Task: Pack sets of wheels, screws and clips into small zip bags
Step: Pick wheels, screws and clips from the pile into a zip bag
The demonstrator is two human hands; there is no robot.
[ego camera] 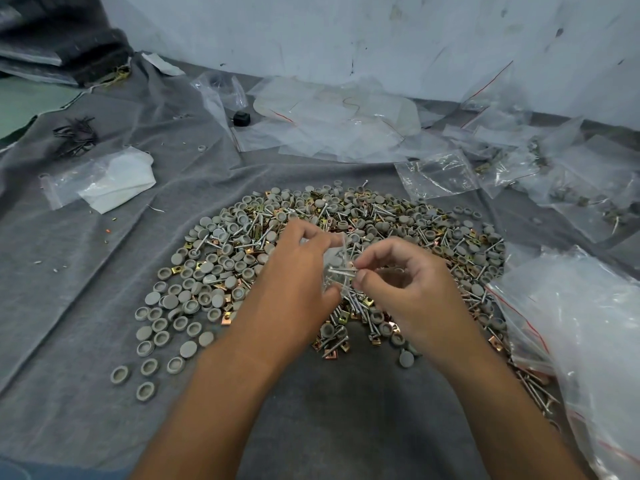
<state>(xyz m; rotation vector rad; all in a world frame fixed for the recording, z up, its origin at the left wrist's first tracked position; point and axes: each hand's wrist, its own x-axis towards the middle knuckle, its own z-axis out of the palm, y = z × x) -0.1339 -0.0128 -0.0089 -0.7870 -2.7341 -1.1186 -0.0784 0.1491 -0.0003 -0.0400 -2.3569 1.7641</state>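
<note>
My left hand [304, 268] pinches a small bag [334, 268] open over the pile [242, 258] of wheels, screws and clips, and my right hand [398, 282] pinches a screw [341, 270] at its mouth, tip aimed in. To do it well, I think I should keep the mouth wide with my left thumb and fingers, slide the screw in lengthwise so the point doesn't snag or pierce the plastic, and let go only once it's fully inside. Empty bags [554, 323] lie just to my right, filled bags [540, 168] farther back.
</note>
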